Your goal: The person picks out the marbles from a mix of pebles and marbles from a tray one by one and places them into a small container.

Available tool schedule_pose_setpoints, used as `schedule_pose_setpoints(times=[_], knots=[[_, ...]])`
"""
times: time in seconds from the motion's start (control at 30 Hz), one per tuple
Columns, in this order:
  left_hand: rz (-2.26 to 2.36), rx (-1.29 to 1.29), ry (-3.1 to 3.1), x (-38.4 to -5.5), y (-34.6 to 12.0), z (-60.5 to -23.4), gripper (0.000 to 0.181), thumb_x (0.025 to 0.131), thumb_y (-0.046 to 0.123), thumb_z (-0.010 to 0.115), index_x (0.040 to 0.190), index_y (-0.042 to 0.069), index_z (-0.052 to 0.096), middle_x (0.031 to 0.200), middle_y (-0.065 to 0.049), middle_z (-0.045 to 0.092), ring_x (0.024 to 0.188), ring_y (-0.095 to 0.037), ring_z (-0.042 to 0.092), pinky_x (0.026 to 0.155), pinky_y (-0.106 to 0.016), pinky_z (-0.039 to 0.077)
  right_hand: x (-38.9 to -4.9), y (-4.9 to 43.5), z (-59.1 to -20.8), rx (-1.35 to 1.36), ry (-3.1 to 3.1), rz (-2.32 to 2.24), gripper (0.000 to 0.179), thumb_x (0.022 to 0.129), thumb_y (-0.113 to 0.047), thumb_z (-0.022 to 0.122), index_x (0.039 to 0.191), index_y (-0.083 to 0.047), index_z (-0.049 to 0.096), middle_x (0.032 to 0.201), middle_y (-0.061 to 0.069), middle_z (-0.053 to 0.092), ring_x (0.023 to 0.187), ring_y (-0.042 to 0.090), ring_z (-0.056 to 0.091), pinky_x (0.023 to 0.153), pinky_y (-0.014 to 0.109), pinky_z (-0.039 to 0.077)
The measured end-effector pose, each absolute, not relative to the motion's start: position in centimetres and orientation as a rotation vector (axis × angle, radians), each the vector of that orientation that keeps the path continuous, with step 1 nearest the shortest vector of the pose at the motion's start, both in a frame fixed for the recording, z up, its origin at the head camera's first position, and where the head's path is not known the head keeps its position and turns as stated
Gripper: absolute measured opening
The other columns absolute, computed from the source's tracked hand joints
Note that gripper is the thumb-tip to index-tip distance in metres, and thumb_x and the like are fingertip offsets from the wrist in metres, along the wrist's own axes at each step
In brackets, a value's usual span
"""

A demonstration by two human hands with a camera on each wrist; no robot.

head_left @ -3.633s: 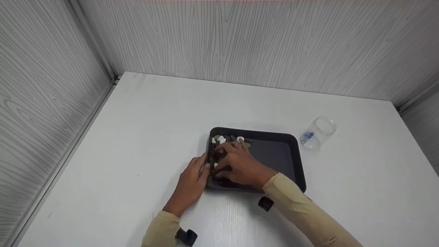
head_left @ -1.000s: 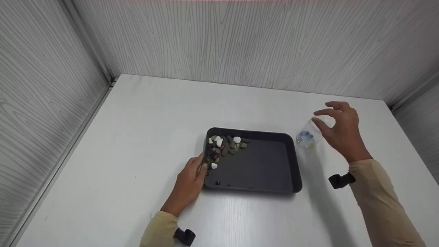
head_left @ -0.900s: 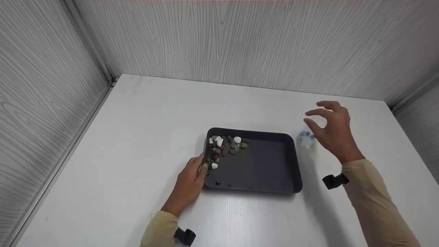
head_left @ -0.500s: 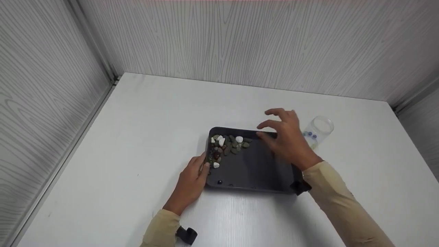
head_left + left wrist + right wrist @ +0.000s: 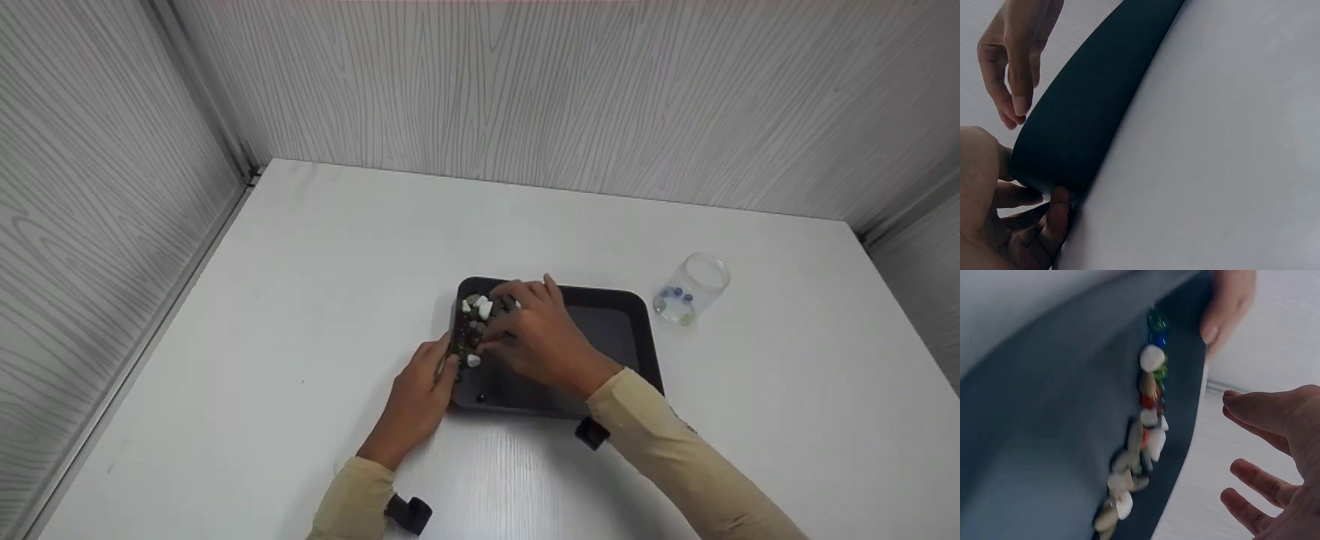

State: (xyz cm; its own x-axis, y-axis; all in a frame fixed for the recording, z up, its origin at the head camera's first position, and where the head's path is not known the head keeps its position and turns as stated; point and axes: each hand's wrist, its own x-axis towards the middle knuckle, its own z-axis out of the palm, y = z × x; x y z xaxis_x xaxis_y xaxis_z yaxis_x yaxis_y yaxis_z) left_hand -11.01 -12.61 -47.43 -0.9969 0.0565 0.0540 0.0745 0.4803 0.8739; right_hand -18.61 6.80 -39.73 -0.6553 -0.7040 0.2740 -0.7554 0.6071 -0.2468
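Observation:
My left hand (image 5: pixel 416 397) grips the left side of a dark rectangular tray (image 5: pixel 607 322), thumb at the rim; the left wrist view shows its fingers (image 5: pixel 1058 216) curled at the tray's corner. Over the tray's left part hovers my right hand (image 5: pixel 544 337), fingers loosely bent and spread, with nothing seen between them. Beneath it lie white, grey and brown pebbles, partly hidden. In the right wrist view these include a white pebble (image 5: pixel 1152 358), beside a green glass marble (image 5: pixel 1158 320) and a blue marble (image 5: pixel 1157 339) along the tray's wall.
A clear jar (image 5: pixel 705 274), open at the top, stands right of the tray with several blue and greenish marbles at its bottom. One small dark ball (image 5: pixel 481 398) sits near the tray's front left corner. The white table (image 5: pixel 337 247) meets wood-grain panels behind.
My right hand has moved left from above the jar to the pebbles. Since the earliest frame, a yellow-green marble shows in the jar. The left hand stays on the tray.

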Motion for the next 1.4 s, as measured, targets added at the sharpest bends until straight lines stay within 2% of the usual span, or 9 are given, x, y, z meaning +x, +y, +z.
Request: schedule_pose_setpoints(times=[0.37,0.77,1.4], knots=[[-1.546,-0.107,-2.694,-10.8,-12.6,-47.4,0.049,0.111,0.026,0.042,0.155,0.005,0.039,0.138,-0.011,0.054,0.130,-0.026,0.053,0.107,-0.049,0.043,-17.5,4.2,-42.1,1.362,-2.779,0.429,0.010,0.088,-0.017,0.081,0.098,-0.018,0.083,0.138,0.010,0.055,0.130,0.032,0.045,0.111,0.073,0.020],[-1.564,-0.127,-2.692,-11.0,-12.3,-47.7,0.050,0.111,0.026,0.041,0.155,0.004,0.038,0.141,-0.013,0.052,0.131,-0.026,0.052,0.108,-0.048,0.043,-17.7,4.2,-42.8,1.378,-2.816,0.472,0.011,0.088,-0.014,0.080,0.097,-0.018,0.083,0.137,0.011,0.055,0.130,0.032,0.044,0.111,0.074,0.017],[-1.546,-0.135,-2.683,-11.2,-12.6,-47.7,0.050,0.111,0.026,0.042,0.156,0.004,0.038,0.142,-0.014,0.052,0.133,-0.027,0.050,0.109,-0.048,0.041,-18.0,3.9,-43.2,1.386,-2.801,0.515,0.005,0.088,-0.020,0.082,0.092,-0.018,0.083,0.137,0.011,0.054,0.128,0.033,0.046,0.111,0.074,0.016]])
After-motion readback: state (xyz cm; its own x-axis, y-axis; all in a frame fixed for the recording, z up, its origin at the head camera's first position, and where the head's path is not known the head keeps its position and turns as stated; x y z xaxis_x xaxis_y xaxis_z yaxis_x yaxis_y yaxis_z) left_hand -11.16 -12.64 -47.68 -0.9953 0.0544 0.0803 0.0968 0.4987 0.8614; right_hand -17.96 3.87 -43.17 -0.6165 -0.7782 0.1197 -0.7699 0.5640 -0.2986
